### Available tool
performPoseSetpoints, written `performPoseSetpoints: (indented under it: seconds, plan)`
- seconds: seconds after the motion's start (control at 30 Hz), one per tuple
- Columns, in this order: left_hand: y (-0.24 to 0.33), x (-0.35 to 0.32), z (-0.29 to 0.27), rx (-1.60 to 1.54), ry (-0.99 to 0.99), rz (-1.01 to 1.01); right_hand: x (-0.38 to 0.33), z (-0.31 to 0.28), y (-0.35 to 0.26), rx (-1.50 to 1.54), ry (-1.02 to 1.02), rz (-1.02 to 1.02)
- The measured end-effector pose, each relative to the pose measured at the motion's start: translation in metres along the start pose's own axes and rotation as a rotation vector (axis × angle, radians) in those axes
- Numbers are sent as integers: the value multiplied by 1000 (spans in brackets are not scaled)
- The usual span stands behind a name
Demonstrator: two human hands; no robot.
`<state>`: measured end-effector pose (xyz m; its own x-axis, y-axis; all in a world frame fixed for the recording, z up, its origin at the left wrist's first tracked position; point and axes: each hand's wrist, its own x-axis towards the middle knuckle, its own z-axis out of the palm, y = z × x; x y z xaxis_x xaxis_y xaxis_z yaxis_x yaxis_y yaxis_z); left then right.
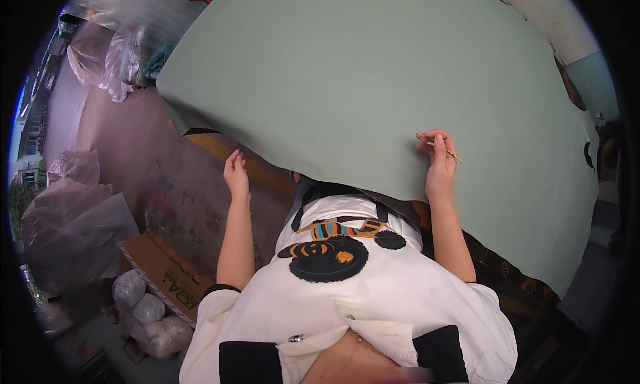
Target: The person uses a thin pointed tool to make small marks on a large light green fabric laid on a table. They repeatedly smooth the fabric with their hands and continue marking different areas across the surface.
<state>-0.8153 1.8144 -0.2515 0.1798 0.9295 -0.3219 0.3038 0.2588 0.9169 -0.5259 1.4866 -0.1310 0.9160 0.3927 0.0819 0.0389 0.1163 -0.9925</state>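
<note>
White shirt (413, 294) nearest, open at the collar, a black panel at each shoulder and a fuzzy dark patch (330, 259) on the front. Right hand (441, 167): fingers bent, thumb closed in, gripping a slim gold-coloured stick (456, 156) that slants across them, both ends showing. Stick is over the near part of a broad grey-green sheet (360, 84); can't tell from here whether its tip touches. Left hand (236, 176): fingers narrow, bunched, just off the sheet's near edge on the left. Can't tell if anything is pinched there, or if they touch the edge. Sheet spreads away from the wearer, its left corner drooping; a dark, brown-mottled layer (497, 264) shows under the near edge at right. Farther out, lower left: cardboard box (163, 267), pale wrapped bundles (149, 309) beside it, a cloudy plastic bag (77, 237) behind. More clear plastic (120, 61) upper left.
</note>
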Motion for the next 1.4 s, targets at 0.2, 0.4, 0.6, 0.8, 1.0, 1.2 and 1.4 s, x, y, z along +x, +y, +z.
performPoseSetpoints:
  seconds: [0.2, 0.4, 0.6, 0.8, 1.0, 1.2, 1.4]
  plan:
    - [-3, 93, -3, 360, -194, 350, -3, 170, 28, -89, -222, -10]
    - [0, 163, -33, 656, -135, 484, -6, 326, 24, 239, -963, 315]
    - [11, 232, -71, 1072, -201, 526, 97, 333, 35, 51, -350, 86]
    - [20, 255, -68, 939, -343, 530, 178, 341, 55, -50, -71, -17]
    - [15, 255, -62, 881, -382, 502, 182, 374, 70, -427, -329, -100]
    - [7, 251, -59, 851, -373, 473, 187, 386, 64, -656, -373, -274]
    - [3, 250, -57, 828, -358, 451, 183, 347, 57, -699, -327, 44]
